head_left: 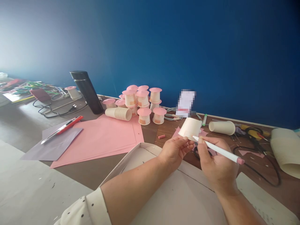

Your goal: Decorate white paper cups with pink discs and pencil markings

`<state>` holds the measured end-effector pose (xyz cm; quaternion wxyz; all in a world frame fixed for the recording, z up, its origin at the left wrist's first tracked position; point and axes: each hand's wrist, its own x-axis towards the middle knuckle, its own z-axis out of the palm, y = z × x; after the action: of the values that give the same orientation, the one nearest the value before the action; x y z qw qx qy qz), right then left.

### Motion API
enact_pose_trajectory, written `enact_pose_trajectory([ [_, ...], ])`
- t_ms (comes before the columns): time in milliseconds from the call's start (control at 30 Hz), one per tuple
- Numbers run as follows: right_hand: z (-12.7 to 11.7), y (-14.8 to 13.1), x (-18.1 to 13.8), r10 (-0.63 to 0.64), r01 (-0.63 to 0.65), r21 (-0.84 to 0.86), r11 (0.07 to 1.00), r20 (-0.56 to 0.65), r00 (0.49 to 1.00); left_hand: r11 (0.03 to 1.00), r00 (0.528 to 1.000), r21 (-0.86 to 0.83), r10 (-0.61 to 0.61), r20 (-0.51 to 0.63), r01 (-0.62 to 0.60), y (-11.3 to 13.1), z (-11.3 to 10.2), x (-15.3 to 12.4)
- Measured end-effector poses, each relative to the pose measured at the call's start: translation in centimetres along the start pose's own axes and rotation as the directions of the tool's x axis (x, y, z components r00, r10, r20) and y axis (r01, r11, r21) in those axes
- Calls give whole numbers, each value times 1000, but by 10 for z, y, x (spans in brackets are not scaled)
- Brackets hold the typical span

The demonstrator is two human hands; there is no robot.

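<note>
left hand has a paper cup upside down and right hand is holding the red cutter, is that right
One slip: the right hand holds a white pen, not the red cutter, as the head view shows. The left hand does hold the paper cup upside down.

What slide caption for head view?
Left hand holds an upturned paper cup; right hand points a pink-ended marker at it.
</note>
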<state>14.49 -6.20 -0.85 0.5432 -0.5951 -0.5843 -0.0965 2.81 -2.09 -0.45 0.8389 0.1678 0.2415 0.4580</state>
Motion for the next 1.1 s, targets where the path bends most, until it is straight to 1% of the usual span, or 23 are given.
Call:
enact_pose_trajectory([
  [233,0,-2,1,-10,10,9,1000,-3,1000,1000,1000,-6,-8,-30,8,0,1,0],
  [333,-1,-2,0,3,-3,42,999,5,1000,1000,999,-21,-5,-35,4,0,1,0],
  [400,-2,-2,0,1,0,54,999,-19,1000,1000,999,-29,3,-36,-4,1,1,-1],
  [533,-3,-3,1,-2,2,11,1000,-79,997,999,999,-33,13,-30,-14,2,2,-2],
  [733,-2,-3,1,-8,9,24,1000,-37,999,1000,1000,-27,0,-9,-1,1,1,-2],
  [1100,-1,0,-1,-4,4,12,1000,-33,999,1000,1000,-17,-7,15,7,0,-1,0],
])
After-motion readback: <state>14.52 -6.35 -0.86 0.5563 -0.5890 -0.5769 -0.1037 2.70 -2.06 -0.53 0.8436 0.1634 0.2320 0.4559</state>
